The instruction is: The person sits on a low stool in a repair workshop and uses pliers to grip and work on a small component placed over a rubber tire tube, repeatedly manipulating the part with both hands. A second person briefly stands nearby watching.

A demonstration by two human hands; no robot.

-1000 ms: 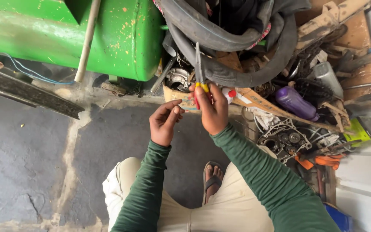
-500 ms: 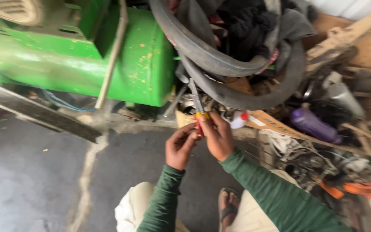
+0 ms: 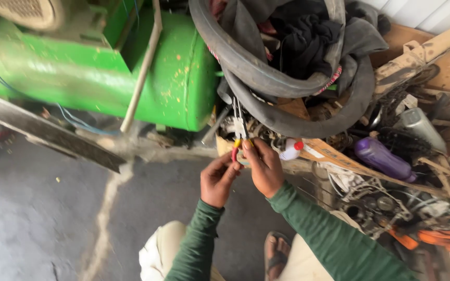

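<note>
Pliers (image 3: 239,132): you are holding them nose-up, just below the tyre (image 3: 287,88).
Right hand (image 3: 264,166): closing round the red-yellow handles; keep it firm.
Left hand (image 3: 217,179): pinching at the handles; steady them there.
Tank (image 3: 131,78): lying left of the tyre.

Your two arms wear long dark green sleeves (image 3: 334,234) with ribbed cuffs. Your trousers (image 3: 167,250) are cream, and at 6 o'clock one brown sandal (image 3: 277,255) shows.
</note>
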